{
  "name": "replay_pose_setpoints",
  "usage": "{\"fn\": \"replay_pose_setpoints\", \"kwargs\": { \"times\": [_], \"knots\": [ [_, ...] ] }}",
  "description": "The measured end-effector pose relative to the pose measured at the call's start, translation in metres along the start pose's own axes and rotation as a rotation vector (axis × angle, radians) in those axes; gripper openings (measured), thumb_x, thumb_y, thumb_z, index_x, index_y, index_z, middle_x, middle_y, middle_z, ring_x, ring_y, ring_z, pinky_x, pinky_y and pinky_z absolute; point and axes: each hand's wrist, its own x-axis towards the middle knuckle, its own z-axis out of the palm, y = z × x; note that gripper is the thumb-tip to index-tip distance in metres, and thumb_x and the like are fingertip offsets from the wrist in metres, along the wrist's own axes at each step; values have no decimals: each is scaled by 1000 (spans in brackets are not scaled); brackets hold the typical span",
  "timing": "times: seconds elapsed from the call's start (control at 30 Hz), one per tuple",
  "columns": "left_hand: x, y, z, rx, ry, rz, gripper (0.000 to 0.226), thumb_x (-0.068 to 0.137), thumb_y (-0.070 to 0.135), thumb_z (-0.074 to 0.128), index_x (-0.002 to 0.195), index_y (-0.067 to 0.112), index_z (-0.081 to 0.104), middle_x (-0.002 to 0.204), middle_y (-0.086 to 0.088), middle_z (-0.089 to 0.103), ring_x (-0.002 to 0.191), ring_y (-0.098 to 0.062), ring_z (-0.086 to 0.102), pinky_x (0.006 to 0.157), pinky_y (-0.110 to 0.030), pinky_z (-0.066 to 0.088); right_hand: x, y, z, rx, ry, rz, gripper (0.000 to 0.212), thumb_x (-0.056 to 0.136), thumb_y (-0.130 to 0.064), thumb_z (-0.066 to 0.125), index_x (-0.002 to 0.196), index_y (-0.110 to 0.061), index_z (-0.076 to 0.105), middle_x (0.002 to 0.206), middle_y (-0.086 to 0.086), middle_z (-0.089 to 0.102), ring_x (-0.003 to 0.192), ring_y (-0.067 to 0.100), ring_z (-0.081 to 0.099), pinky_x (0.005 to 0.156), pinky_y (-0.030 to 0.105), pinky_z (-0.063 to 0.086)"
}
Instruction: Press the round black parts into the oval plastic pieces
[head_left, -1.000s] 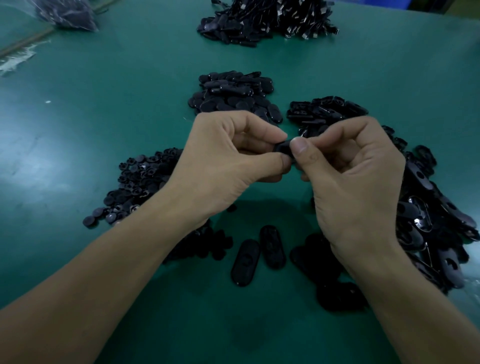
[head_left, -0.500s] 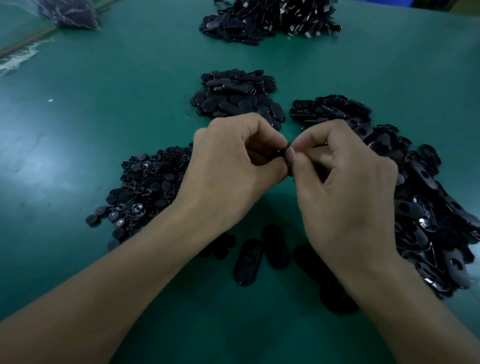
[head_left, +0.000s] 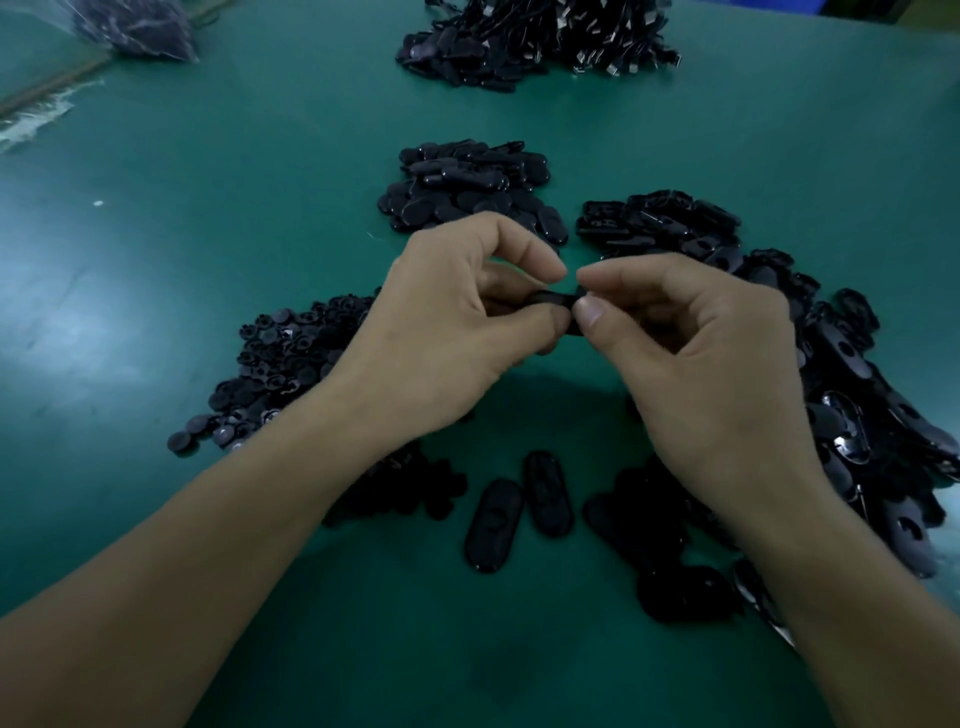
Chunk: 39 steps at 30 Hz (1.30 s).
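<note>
Above the green table (head_left: 208, 260), my left hand (head_left: 447, 343) and my right hand (head_left: 711, 374) meet at the fingertips and pinch one black oval plastic piece (head_left: 556, 301) between them. Most of that piece is hidden by my fingers, and I cannot tell whether a round part sits in it. A heap of small round black parts (head_left: 280, 369) lies left of my left wrist. Oval pieces are heaped on the right (head_left: 857, 395) and behind my hands (head_left: 467, 187). Two single oval pieces (head_left: 493, 525) lie side by side near the front edge.
A large pile of black pieces with metal clips (head_left: 540, 36) lies at the far edge. A clear plastic bag of dark parts (head_left: 135, 26) sits at the far left corner. More dark pieces (head_left: 680, 592) lie under my right wrist.
My hands have shifted slightly and the right thumb now presses on the end of the held oval piece; more of the piece shows between the fingertips than before.
</note>
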Motion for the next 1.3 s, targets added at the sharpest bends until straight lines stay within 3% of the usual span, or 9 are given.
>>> {"fn": "replay_pose_setpoints", "kwargs": {
  "times": [0.3,0.5,1.3],
  "knots": [
    [0,3,-3,-137,-52,-46,17,86,2,75,90,17,68,67,5,72,65,-6,68,62,-18,54,7,3,-9,286,-144,87,24,90,-8,71,90,-32,74,78,-7,76,69,9,72,60,15,52],
    [1,2,-2,-179,-26,-78,20,83,1,77,91,17,69,70,4,73,67,-8,68,64,-19,55,6,3,-8,303,-126,112,22,86,-6,75,86,-28,75,70,-4,75,63,7,69,58,15,51],
    [-1,2,-5,-91,-58,-45,15,83,4,78,88,15,68,72,-3,74,62,-8,68,65,-20,56,4,2,-7,255,-169,77,24,85,-5,76,84,-29,73,73,-11,75,66,4,70,62,13,52]
  ]
}}
